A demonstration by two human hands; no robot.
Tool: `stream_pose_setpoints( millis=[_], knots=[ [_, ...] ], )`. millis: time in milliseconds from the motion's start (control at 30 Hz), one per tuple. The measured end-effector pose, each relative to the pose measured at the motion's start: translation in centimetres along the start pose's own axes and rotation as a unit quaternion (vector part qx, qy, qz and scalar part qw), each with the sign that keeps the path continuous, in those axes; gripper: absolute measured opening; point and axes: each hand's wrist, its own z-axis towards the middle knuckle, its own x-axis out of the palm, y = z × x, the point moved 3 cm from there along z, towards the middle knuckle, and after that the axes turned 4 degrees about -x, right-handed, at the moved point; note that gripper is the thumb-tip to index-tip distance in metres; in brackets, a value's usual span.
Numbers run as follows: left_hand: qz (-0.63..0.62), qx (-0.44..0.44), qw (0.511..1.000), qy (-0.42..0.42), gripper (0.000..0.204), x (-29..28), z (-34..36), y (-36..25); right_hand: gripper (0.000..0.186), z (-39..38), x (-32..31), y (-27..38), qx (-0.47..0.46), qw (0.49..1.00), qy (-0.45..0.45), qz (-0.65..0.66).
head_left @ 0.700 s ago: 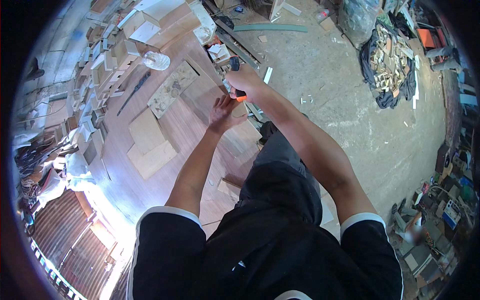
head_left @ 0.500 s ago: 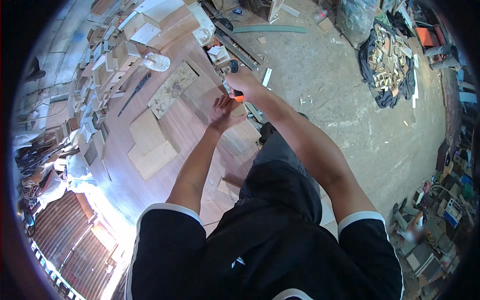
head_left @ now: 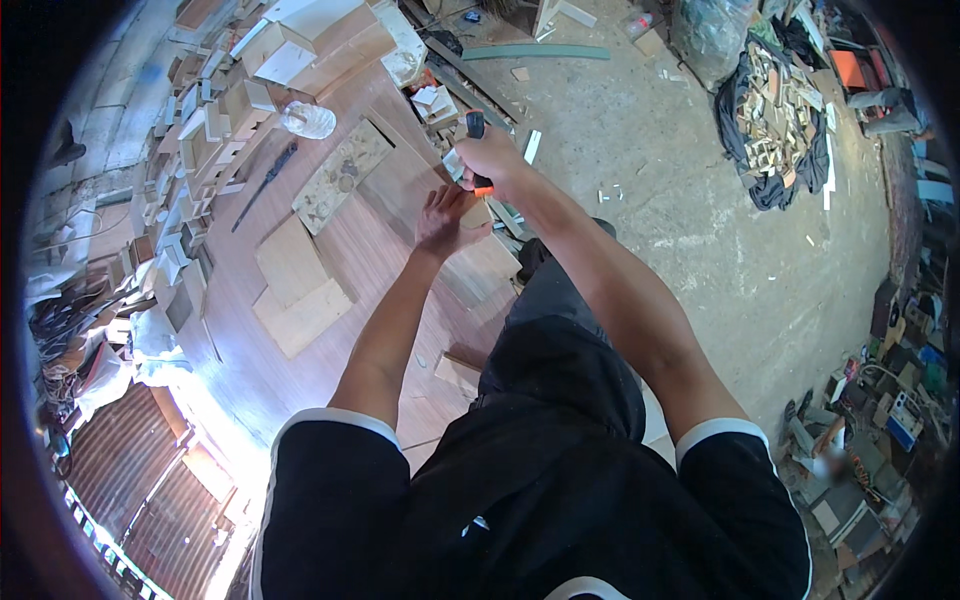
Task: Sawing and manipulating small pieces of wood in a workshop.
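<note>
My right hand (head_left: 488,155) is closed around a black and orange hand tool (head_left: 475,125), held upright in the picture at the edge of the wood-grained work surface (head_left: 290,385); the tool's working end is unclear. Just below and left of it, my left hand (head_left: 445,220) lies with fingers apart and slightly bent on a wooden board (head_left: 478,265), its thumb stretched toward the board's right side. A stained board (head_left: 335,185) and two pale panels (head_left: 300,310) lie to the left. A long dark tool (head_left: 262,190) lies farther left, near a clear plastic container (head_left: 308,118).
Stacked cut wooden pieces (head_left: 235,110) line the back and left. Right, on the concrete floor (head_left: 720,290), are an offcut-filled dark bag (head_left: 775,120), a translucent sack (head_left: 705,30) and clutter (head_left: 900,390). Other people's legs show at far right (head_left: 885,115) and lower right (head_left: 805,430).
My right hand and the tool have moved slightly up and away from me. My left hand has shifted slightly up too, staying on the board.
</note>
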Motion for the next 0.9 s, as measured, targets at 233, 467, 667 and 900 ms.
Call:
stream_pose_setpoints(
  millis=[233, 467, 667, 900],
  knots=[
    [-0.011, 0.003, 1.0, -0.008, 0.055, -0.3, -1.0, 0.5, 0.008, -0.7, 0.8, 0.2, 0.005, 1.0, 0.021, 0.003],
    [0.02, -0.001, 1.0, -0.008, 0.061, -0.7, -0.5, 1.1, 0.008, -0.8, 2.1, 2.3, 0.01, 0.999, 0.042, -0.033],
    [0.024, -0.023, 0.999, 0.017, 0.063, 0.0, -0.3, 0.7, 0.008, 1.1, 1.4, 0.5, -0.008, 1.0, -0.005, -0.021],
    [0.011, -0.05, 0.998, 0.023, 0.053, -0.1, -0.9, 0.8, 0.007, -2.0, -0.6, 6.1, -0.071, 0.996, 0.047, 0.002]
  ],
)
